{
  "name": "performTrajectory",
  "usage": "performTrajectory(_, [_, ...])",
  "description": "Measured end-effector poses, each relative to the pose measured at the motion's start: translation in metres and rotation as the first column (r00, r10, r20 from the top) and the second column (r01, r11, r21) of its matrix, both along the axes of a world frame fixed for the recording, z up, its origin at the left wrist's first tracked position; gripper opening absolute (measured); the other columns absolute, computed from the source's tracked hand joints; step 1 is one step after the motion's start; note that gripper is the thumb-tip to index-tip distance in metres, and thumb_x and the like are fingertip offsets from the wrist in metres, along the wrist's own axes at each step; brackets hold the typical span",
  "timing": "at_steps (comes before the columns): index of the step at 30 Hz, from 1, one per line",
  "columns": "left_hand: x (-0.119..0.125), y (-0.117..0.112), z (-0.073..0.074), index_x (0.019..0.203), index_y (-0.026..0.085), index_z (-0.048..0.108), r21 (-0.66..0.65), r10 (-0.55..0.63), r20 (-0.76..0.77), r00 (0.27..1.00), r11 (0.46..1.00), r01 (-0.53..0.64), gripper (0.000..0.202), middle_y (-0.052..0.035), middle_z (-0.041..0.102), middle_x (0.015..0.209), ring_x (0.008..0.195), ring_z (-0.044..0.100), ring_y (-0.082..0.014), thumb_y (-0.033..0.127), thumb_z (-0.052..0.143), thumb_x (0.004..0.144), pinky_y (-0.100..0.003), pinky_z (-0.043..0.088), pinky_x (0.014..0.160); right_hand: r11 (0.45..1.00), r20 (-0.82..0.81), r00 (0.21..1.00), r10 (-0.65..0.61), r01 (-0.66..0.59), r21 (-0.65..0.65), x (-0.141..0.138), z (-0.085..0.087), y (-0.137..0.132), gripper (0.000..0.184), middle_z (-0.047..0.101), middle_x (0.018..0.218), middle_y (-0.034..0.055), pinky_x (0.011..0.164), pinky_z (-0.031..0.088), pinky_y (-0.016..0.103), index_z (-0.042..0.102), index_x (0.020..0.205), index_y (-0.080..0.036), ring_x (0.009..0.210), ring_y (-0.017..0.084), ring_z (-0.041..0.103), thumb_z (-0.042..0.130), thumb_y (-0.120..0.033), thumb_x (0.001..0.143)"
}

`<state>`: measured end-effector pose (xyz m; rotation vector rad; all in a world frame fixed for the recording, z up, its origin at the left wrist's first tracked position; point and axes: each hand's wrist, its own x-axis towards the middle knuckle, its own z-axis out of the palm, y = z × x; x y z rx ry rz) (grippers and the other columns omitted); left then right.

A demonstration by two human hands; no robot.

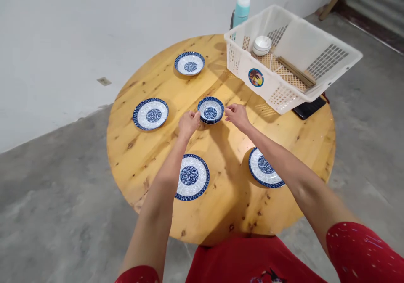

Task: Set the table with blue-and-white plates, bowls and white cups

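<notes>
Reaching out over the round table (221, 215), both forearms stretch forward and angle inward, meeting at a stack of small dishes (211, 109) near the table's middle. The left hand (188, 123) curls its fingers against the stack's left rim, knuckles up. The right hand (236, 115) pinches the right rim with its fingertips, so both hands grip the stack from opposite sides. How many dishes the stack has I cannot tell exactly.

Four larger plates (150, 113) lie singly around it: one far, one left, and two near, each partly under a forearm. All are round and glazed, white with a blue patterned band and a blue centre. The table is knotty, varnished yellow wood.

One white plastic basket (315, 43) with latticed walls and a round sticker sits at the far right. It holds stacked small white bowls (262, 44) and a bundle of brown chopsticks (296, 71). One teal bottle (241, 9) with a white cap stands behind it.
</notes>
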<state>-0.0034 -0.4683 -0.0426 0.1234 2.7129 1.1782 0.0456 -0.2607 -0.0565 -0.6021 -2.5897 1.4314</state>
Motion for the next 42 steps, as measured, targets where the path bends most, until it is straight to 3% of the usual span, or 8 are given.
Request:
performTrajectory(5, [-0.013, 0.012, 0.003, 0.074, 0.020, 0.062, -0.207, -0.044, -0.027, 0.999, 0.978, 0.037, 0.033, -0.0068, 0.071, 0.076, 0.083, 0.066, -0.0238, 0.044, 0.044, 0.088, -0.030, 0.046, 0.074, 0.990, 0.073, 0.996, -0.047, 0.036, 0.139, -0.016, 0.000, -0.004, 0.015, 0.069, 0.077, 0.0034, 0.080, 0.054, 0.036, 0.066, 0.084, -0.018, 0.082, 0.023, 0.069, 0.056, -0.028, 0.079])
performTrajectory(11, [-0.021, 0.017, 0.007, 0.076, 0.018, 0.062, -0.349, -0.060, -0.027, 0.998, 0.936, 0.047, 0.026, -0.0061, 0.069, 0.082, 0.083, 0.062, -0.0236, 0.036, 0.048, 0.087, -0.032, 0.044, 0.075, 0.978, 0.097, 0.994, -0.052, 0.031, 0.209, -0.020, 0.003, -0.008, 0.007, 0.069, 0.087, 0.0067, 0.083, 0.052, 0.040, 0.062, 0.076, -0.018, 0.089, 0.026, 0.066, 0.057, -0.024, 0.076])
performTrajectory(18, [-0.008, 0.024, 0.034, 0.084, 0.015, 0.059, -0.293, -0.107, -0.117, 0.987, 0.954, 0.069, 0.024, -0.0039, 0.066, 0.085, 0.090, 0.059, -0.0199, 0.031, 0.044, 0.092, -0.030, 0.044, 0.081, 0.977, -0.002, 0.999, -0.053, 0.052, 0.206, -0.004, 0.034, 0.000, 0.010, 0.066, 0.079, 0.0032, 0.085, 0.050, 0.036, 0.058, 0.079, -0.020, 0.090, 0.023, 0.065, 0.053, -0.028, 0.083])
performTrajectory(21, [0.015, 0.037, 0.054, 0.081, 0.016, 0.058, -0.197, -0.148, -0.180, 0.973, 0.974, 0.112, 0.021, -0.0024, 0.064, 0.084, 0.094, 0.058, -0.0207, 0.029, 0.045, 0.092, -0.031, 0.043, 0.084, 0.978, -0.099, 0.993, -0.058, 0.076, 0.194, 0.025, 0.050, 0.021, 0.009, 0.065, 0.081, 0.0023, 0.082, 0.052, 0.034, 0.054, 0.081, -0.024, 0.091, 0.023, 0.065, 0.055, -0.033, 0.085])
performTrajectory(25, [0.076, 0.064, 0.064, 0.072, 0.018, 0.055, -0.129, -0.242, -0.140, 0.960, 0.966, 0.225, 0.022, -0.0028, 0.062, 0.077, 0.089, 0.060, -0.0205, 0.032, 0.049, 0.089, -0.031, 0.043, 0.078, 0.957, -0.165, 0.978, -0.126, 0.163, 0.240, 0.101, 0.061, 0.051, 0.016, 0.062, 0.079, 0.0024, 0.074, 0.053, 0.034, 0.051, 0.074, -0.025, 0.083, 0.022, 0.064, 0.058, -0.035, 0.083])
performTrajectory(29, [0.145, 0.093, 0.042, 0.073, 0.020, 0.058, -0.134, -0.376, -0.044, 0.926, 0.920, 0.367, 0.026, -0.0036, 0.064, 0.072, 0.083, 0.061, -0.0203, 0.038, 0.048, 0.090, -0.029, 0.041, 0.069, 0.958, -0.108, 0.974, -0.197, 0.215, 0.189, 0.191, 0.049, 0.072, 0.013, 0.059, 0.066, 0.0000, 0.065, 0.051, 0.031, 0.055, 0.074, -0.022, 0.067, 0.018, 0.062, 0.058, -0.032, 0.081])
performTrajectory(33, [0.192, 0.113, 0.013, 0.071, 0.022, 0.058, -0.173, -0.489, 0.047, 0.871, 0.855, 0.489, 0.027, -0.0036, 0.066, 0.070, 0.073, 0.062, -0.0200, 0.037, 0.046, 0.089, -0.029, 0.037, 0.063, 0.940, -0.001, 0.947, -0.320, 0.318, 0.123, 0.255, 0.024, 0.083, 0.006, 0.059, 0.060, -0.0015, 0.057, 0.047, 0.028, 0.057, 0.071, -0.020, 0.055, 0.015, 0.059, 0.058, -0.025, 0.074])
performTrajectory(42, [0.216, 0.131, -0.009, 0.077, 0.023, 0.064, -0.271, -0.570, 0.161, 0.806, 0.759, 0.591, 0.026, -0.0063, 0.073, 0.084, 0.084, 0.066, -0.0242, 0.035, 0.045, 0.090, -0.030, 0.039, 0.067, 0.912, 0.095, 0.909, -0.406, 0.397, 0.100, 0.298, -0.015, 0.091, 0.008, 0.063, 0.062, -0.0005, 0.059, 0.049, 0.029, 0.058, 0.073, -0.020, 0.059, 0.018, 0.062, 0.057, -0.029, 0.071])
